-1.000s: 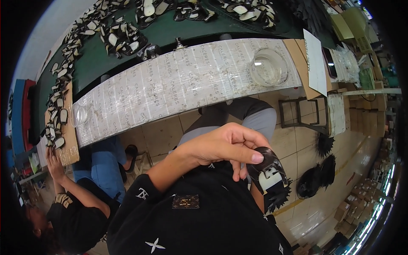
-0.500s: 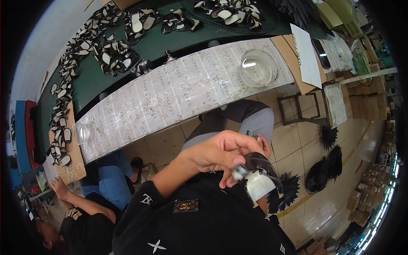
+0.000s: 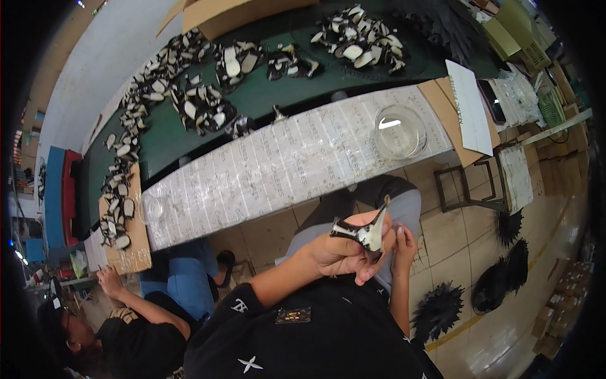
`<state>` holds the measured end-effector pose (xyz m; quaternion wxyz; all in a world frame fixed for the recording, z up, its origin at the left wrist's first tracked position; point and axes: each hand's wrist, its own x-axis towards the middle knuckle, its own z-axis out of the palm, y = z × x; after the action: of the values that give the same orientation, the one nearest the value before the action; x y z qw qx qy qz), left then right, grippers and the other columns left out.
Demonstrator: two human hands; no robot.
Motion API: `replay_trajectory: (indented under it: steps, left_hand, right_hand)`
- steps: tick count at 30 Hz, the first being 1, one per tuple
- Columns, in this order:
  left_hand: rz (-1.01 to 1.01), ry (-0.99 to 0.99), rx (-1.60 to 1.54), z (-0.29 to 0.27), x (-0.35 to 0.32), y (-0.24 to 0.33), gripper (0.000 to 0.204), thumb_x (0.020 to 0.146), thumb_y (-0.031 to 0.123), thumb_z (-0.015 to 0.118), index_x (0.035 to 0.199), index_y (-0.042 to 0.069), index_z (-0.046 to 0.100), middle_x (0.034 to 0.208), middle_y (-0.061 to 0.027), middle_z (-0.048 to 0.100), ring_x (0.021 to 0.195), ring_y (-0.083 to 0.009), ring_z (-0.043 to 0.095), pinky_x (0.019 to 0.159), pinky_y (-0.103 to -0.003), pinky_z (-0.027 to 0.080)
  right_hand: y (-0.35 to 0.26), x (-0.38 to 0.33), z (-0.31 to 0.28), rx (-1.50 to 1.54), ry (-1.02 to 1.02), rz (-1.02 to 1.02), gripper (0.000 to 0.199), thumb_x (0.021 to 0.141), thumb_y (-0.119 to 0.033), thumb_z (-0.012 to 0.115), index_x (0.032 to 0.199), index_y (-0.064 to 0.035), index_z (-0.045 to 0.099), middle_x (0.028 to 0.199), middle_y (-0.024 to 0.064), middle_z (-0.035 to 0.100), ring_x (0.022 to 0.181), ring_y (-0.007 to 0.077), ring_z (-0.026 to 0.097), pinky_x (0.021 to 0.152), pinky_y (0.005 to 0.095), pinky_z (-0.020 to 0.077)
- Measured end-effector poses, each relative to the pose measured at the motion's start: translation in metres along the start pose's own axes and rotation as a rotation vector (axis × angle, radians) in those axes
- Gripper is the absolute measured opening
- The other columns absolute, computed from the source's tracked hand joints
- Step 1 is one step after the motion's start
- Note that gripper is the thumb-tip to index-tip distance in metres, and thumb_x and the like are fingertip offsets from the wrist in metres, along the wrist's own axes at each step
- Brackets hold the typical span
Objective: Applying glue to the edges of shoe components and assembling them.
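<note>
Above my lap, my left hand (image 3: 344, 252) is closed around a small shoe upper (image 3: 372, 237), black outside with a cream lining. Its forked, strap-like ends stick up past my fingers, and part of it is hidden by them. Just to the right, my right hand (image 3: 404, 249) is raised close to the left one with its fingers curled together. Whether something small sits in those fingers does not show. Similar black and cream shoe pieces (image 3: 202, 107) lie in heaps on the green table (image 3: 252, 91) beyond.
A wrapped grey-white ledge (image 3: 284, 167) runs before me, bearing a clear round bowl (image 3: 401, 132) and a smaller clear dish (image 3: 152, 208). Cardboard (image 3: 442, 104) lies at its right end. Black fringed bundles (image 3: 437, 311) rest on the floor. A co-worker's hand (image 3: 111, 282) is at the left.
The shoe upper has been turned and raised, its forked ends now upward. My right hand has come out from behind it to the right. The view has shifted, so the table appears lower.
</note>
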<state>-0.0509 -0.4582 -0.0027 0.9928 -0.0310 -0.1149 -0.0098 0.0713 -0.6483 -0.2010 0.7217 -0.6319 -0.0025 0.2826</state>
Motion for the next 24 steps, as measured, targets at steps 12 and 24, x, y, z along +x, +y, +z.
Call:
replay_trajectory:
  steps: [12,24]
  left_hand:
    - [0.856,0.478,1.74,0.06,0.139,0.184,0.048,0.091,0.021,0.063,0.129,-0.003,0.047,0.114,-0.0178,0.061,0.105,-0.0258,0.061,0.09,-0.035,0.05]
    - [0.361,2.46,2.551,-0.022,-0.048,0.353,0.083,0.075,0.05,0.071,0.137,0.005,0.041,0.147,-0.026,0.027,0.133,-0.0518,0.025,0.104,-0.062,0.026]
  right_hand:
    - [0.0,0.001,-0.012,0.136,-0.017,0.037,0.027,0.094,-0.019,0.059,0.111,0.002,0.062,0.089,0.0041,0.059,0.079,0.0108,0.059,0.069,0.0249,0.0543]
    - [0.011,0.006,-0.025,0.294,-0.053,0.048,0.025,0.093,-0.014,0.06,0.11,0.0043,0.061,0.095,0.0097,0.064,0.083,0.0155,0.065,0.073,0.0278,0.0574]
